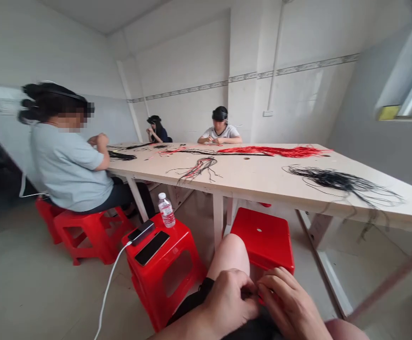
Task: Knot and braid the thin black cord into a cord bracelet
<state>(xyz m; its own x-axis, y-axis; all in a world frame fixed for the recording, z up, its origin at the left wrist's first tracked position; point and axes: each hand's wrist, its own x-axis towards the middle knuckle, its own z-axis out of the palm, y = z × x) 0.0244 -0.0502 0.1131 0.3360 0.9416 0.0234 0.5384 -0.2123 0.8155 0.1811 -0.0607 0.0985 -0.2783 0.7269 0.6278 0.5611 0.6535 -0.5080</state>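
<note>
the left hand (229,300) and the right hand (292,302) met at the near side of the scene, fingertips just beside each other. the fingers of both were bent inward; whether they were clamped on anything could not be told, since whatever lay between the tips was hidden or too small. just beyond them stood a red plastic stool (258,236), near the long table (262,177). on the table's right part lay a loose bundle of black cords (333,178), strands hanging over the near edge; a black-and-red bundle (209,161) lay near the middle, and a pile of red cords (280,151) farther back. on a left stool (180,232), a water bottle (166,215) stood near a phone (152,248).
</note>
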